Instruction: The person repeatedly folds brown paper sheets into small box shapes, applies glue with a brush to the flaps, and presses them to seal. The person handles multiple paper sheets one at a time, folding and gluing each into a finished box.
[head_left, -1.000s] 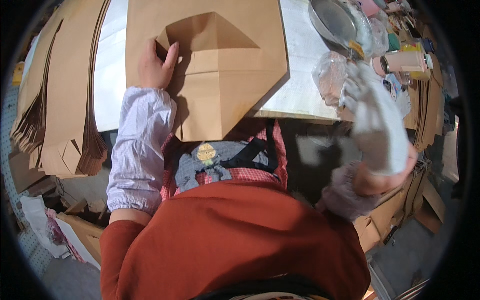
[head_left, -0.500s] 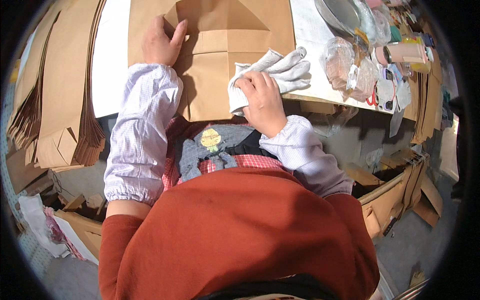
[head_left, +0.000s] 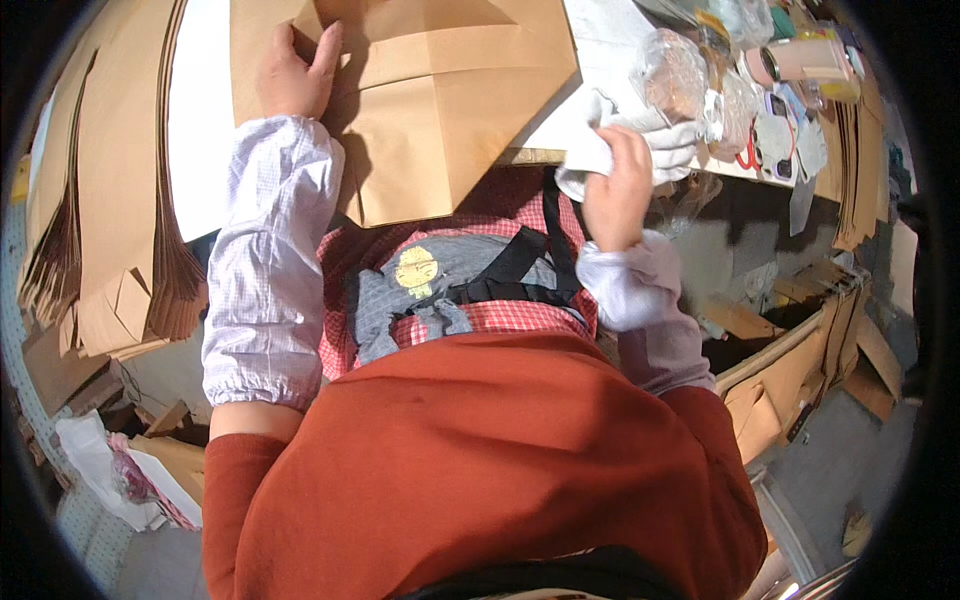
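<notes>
On the white table (head_left: 200, 150) lies a creased paper bag (head_left: 400, 130). At its fold the left hand (head_left: 297, 78) parts its thumb; if it grips, I cannot tell. The right hand (head_left: 620, 195) clasps a knitted glove (head_left: 670, 140).

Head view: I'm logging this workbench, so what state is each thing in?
Brown paper piece: creased, partly folded
White glove: unworn, empty
Right hand: bare, gripping the glove
Left hand: bare, at the paper's fold, grip unclear
Brown paper stacks: layered, ends drooping
Pink bottle: lying sideways
</notes>
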